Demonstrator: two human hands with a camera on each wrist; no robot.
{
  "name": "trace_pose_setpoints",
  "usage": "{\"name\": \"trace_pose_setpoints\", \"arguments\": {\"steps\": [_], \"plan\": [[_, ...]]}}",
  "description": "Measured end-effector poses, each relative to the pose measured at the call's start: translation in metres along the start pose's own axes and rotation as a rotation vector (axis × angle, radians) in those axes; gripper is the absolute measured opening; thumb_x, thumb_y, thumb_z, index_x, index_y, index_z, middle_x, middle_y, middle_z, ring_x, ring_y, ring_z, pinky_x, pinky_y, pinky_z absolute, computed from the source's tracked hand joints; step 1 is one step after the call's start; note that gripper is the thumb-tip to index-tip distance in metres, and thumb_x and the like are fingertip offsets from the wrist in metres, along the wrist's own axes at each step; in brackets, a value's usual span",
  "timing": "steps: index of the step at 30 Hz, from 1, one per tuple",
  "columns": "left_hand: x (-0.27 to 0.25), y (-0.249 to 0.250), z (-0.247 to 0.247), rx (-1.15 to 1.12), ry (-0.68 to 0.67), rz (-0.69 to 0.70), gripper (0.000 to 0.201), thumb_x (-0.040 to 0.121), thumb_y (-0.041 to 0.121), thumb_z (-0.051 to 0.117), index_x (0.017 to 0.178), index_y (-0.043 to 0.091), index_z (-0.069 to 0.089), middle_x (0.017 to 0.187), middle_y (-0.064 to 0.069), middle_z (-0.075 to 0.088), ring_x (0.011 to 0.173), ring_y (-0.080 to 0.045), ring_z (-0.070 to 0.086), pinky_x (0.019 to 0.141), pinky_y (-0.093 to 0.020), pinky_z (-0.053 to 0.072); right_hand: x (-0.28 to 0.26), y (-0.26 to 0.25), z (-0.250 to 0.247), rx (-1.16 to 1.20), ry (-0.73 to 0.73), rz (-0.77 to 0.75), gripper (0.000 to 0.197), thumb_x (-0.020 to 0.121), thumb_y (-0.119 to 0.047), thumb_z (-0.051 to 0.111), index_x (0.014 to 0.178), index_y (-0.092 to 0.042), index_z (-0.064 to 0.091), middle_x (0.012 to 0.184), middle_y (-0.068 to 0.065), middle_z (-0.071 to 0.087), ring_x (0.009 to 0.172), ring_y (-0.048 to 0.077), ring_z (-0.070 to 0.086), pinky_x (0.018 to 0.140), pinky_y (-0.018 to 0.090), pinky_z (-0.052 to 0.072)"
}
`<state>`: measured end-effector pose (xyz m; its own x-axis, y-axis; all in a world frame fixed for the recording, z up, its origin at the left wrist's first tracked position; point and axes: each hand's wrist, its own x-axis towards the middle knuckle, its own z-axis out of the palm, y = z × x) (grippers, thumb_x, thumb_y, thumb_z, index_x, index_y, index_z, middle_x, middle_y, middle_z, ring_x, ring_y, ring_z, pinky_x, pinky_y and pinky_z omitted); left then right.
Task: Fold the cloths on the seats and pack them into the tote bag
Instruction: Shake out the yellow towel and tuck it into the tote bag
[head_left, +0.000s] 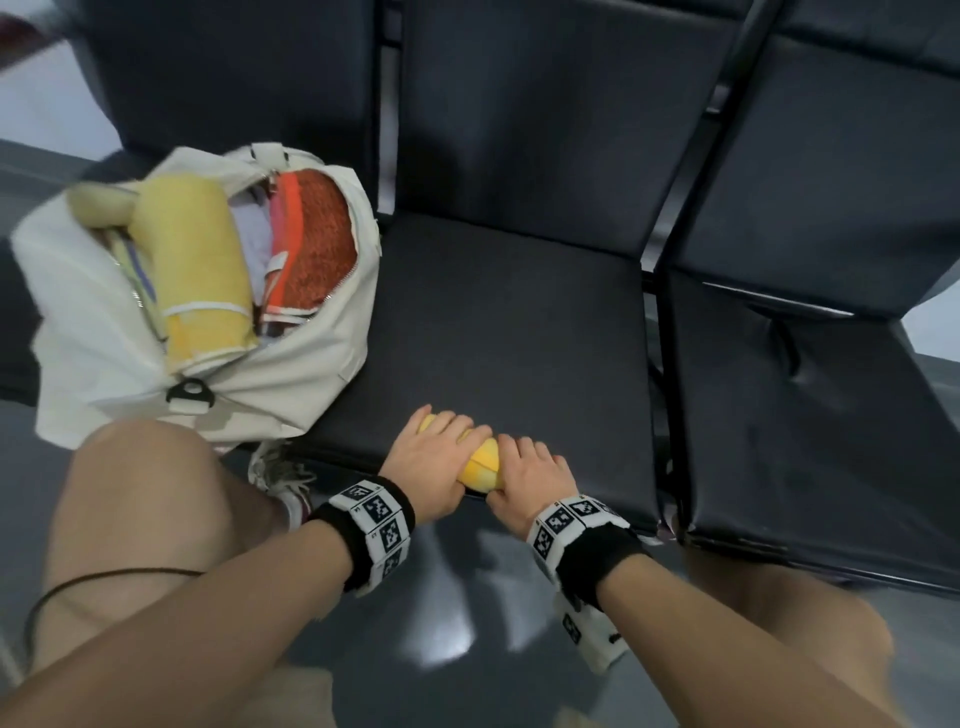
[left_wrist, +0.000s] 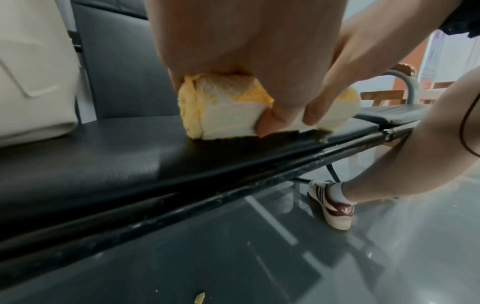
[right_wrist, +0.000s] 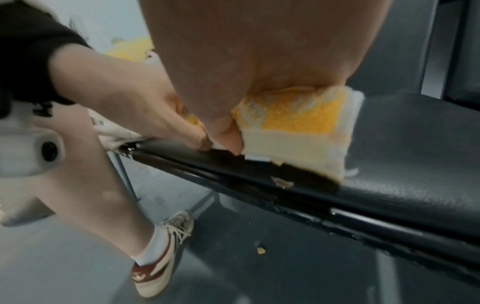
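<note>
While curled side by side, both hands (head_left: 483, 465) grip the rolled yellow cloth (head_left: 484, 464).

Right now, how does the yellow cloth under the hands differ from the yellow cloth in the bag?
1. Place: the yellow cloth under the hands lies at the front edge of the black seat; the yellow cloth in the bag sits inside the open tote bag.
2. Handling: the left hand and right hand both grip the first; nothing touches the second.
3. Size: the first looks smaller and more tightly bundled.

Both are yellow with pale bands.
</note>
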<state>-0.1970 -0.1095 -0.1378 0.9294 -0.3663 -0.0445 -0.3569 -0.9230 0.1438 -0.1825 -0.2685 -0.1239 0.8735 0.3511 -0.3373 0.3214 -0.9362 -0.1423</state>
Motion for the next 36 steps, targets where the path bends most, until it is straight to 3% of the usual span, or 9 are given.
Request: {"name": "trace_pose_setpoints", "arguments": {"steps": [3,6,11,16,21,23,28,34,36], "plan": [[-0.012,0.003,-0.018,-0.018,0.075,-0.055,0.072,0.072,0.019,0.069,0.141,0.024,0.050,0.144,-0.007,0.048,0.141,-0.030,0.037,0.118,-0.050,0.023,-0.009,-0.005,-0.018,0.257,-0.147,0.086,0.048,0.089,-0.034,0.058,0.127,-0.010,0.042,0.127,0.013,0.053,0.115,0.031,0.053,0.093,0.036,0.045],[-0.017,-0.006,-0.053,-0.106,0.357,-0.147,0.070,0.070,0.011,0.069,0.138,0.016,0.051,0.145,-0.015,0.043,0.138,-0.036,0.038,0.115,-0.049,0.034,-0.014,-0.011,-0.051,0.474,-0.118,0.132,0.047,0.088,-0.034,0.061,0.124,-0.010,0.044,0.122,0.012,0.057,0.110,0.030,0.057,0.086,0.032,0.046],[-0.025,-0.032,-0.133,-0.507,0.673,-0.350,0.023,0.083,0.014,0.071,0.102,0.021,0.058,0.088,0.007,0.060,0.080,-0.012,0.057,0.075,-0.035,0.052,-0.006,-0.051,-0.123,0.792,0.017,0.095,0.055,0.087,-0.037,0.063,0.135,-0.022,0.040,0.121,0.005,0.058,0.107,0.025,0.058,0.088,0.034,0.048],[-0.034,-0.063,-0.191,-0.694,0.675,-0.466,0.018,0.094,0.024,0.063,0.109,0.018,0.072,0.088,0.010,0.067,0.082,-0.005,0.062,0.079,-0.021,0.051,0.019,-0.115,-0.181,0.893,0.083,0.009,0.056,0.085,-0.040,0.066,0.130,-0.017,0.043,0.117,0.004,0.057,0.104,0.025,0.058,0.084,0.035,0.047],[-0.041,-0.106,-0.222,-0.762,0.624,-0.565,0.038,0.100,0.032,0.054,0.132,0.014,0.064,0.120,-0.003,0.068,0.109,-0.019,0.062,0.099,-0.033,0.047,0.050,-0.176,-0.206,0.917,0.095,0.007,0.076,0.081,-0.056,0.065,0.139,-0.013,0.040,0.130,0.010,0.057,0.114,0.031,0.057,0.099,0.042,0.047],[-0.041,-0.123,-0.227,-0.752,0.590,-0.605,0.040,0.101,0.031,0.051,0.135,0.013,0.062,0.129,-0.003,0.065,0.118,-0.021,0.058,0.102,-0.031,0.043,0.062,-0.194,-0.209,0.934,0.089,-0.017,0.071,0.087,-0.050,0.062,0.143,-0.013,0.038,0.135,0.008,0.053,0.120,0.031,0.054,0.101,0.033,0.042],[-0.044,-0.153,-0.221,-0.835,0.525,-0.687,0.041,0.106,0.030,0.042,0.133,0.006,0.060,0.139,-0.011,0.058,0.131,-0.027,0.049,0.100,-0.027,0.033,0.092,-0.237,-0.192,0.963,0.101,-0.023,0.065,0.082,-0.056,0.060,0.134,-0.019,0.050,0.119,0.002,0.061,0.113,0.026,0.058,0.097,0.034,0.044],[-0.038,-0.186,-0.185,-0.941,0.377,-0.747,0.059,0.106,0.045,0.033,0.159,0.029,0.014,0.159,-0.007,0.032,0.146,-0.026,0.032,0.118,-0.034,0.021,0.127,-0.251,-0.163,0.895,-0.011,0.037,0.082,0.095,-0.051,0.050,0.156,-0.024,0.003,0.149,0.014,0.040,0.134,0.037,0.042,0.111,0.042,0.031],[-0.035,-0.189,-0.177,-0.928,0.332,-0.728,0.056,0.106,0.047,0.030,0.158,0.030,0.017,0.160,-0.006,0.031,0.146,-0.025,0.031,0.118,-0.032,0.020,0.138,-0.257,-0.153,0.780,-0.013,0.042,0.077,0.100,-0.046,0.042,0.156,-0.017,-0.002,0.153,0.018,0.033,0.138,0.037,0.037,0.113,0.042,0.029]]}}
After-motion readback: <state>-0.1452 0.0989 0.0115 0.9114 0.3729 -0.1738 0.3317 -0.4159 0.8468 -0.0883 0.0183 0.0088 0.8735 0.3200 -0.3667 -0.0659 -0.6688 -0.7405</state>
